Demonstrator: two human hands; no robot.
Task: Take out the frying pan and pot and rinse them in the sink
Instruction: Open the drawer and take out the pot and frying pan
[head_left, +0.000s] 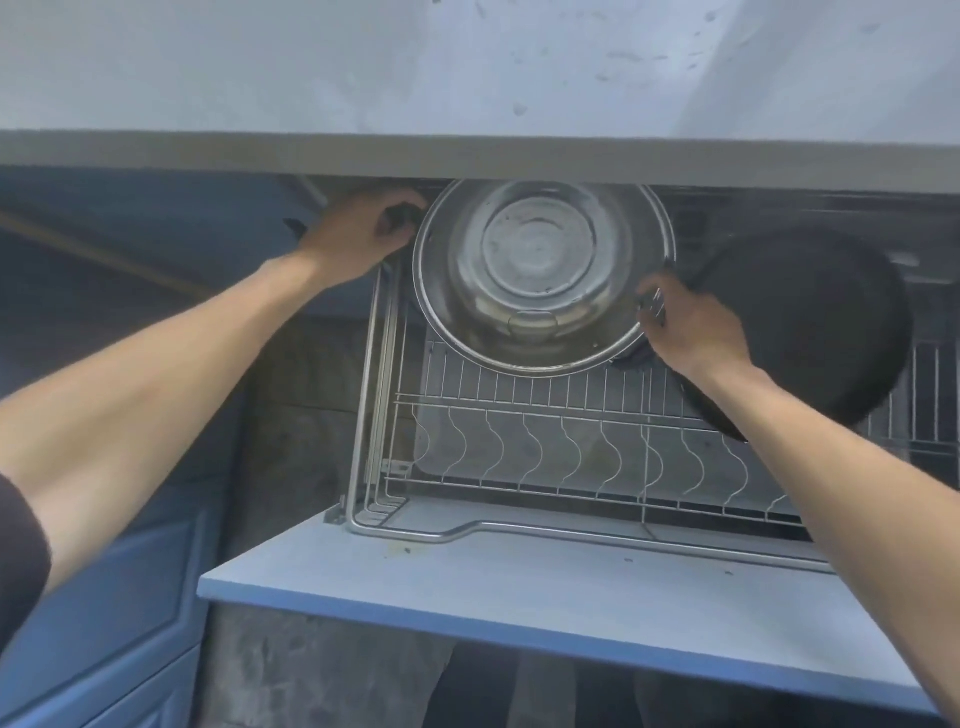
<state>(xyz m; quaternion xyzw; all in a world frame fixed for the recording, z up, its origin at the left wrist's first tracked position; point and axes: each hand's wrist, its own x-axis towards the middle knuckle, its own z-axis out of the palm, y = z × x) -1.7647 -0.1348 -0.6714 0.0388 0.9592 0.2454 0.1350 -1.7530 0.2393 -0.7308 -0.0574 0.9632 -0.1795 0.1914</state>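
A shiny steel pot hangs tilted just under the countertop edge, over the pulled-out wire rack drawer, its inside facing me. My left hand grips the dark handle on the pot's left side. My right hand grips the handle on its right side. A black frying pan leans on edge in the rack just right of the pot, behind my right hand; its handle is hidden.
The wire dish rack fills the open drawer, whose light blue front panel juts toward me. The pale countertop overhangs above. Blue cabinet doors stand at the left.
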